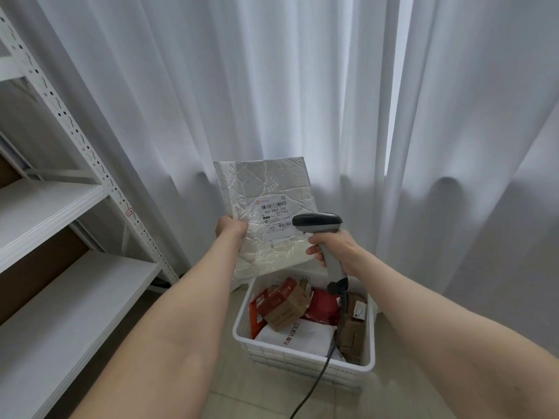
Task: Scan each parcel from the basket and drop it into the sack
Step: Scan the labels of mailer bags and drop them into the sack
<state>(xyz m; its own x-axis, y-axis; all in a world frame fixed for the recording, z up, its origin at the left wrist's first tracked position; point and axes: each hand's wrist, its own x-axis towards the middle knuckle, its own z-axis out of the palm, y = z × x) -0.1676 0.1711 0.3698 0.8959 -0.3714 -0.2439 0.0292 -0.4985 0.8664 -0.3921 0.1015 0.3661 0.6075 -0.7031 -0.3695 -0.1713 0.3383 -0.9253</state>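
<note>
So, crinkly white labelled parcel (266, 195) pinched in our left hand (231, 228) fingers, grey scanner (317, 222) clenched in our right hand (340, 246) fingers.

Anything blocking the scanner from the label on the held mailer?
Nothing visible. The grey handheld barcode scanner, gripped by the right hand, sits right in front of the white shipping label on the silvery padded mailer the left hand holds up. The sack is out of view.

A label (276, 220) on the mailer (266, 189) beside the left hand (231, 229) reads "507-P802 170" and "P802"; a white bag (298, 335) below that hand reads "vancl".
</note>
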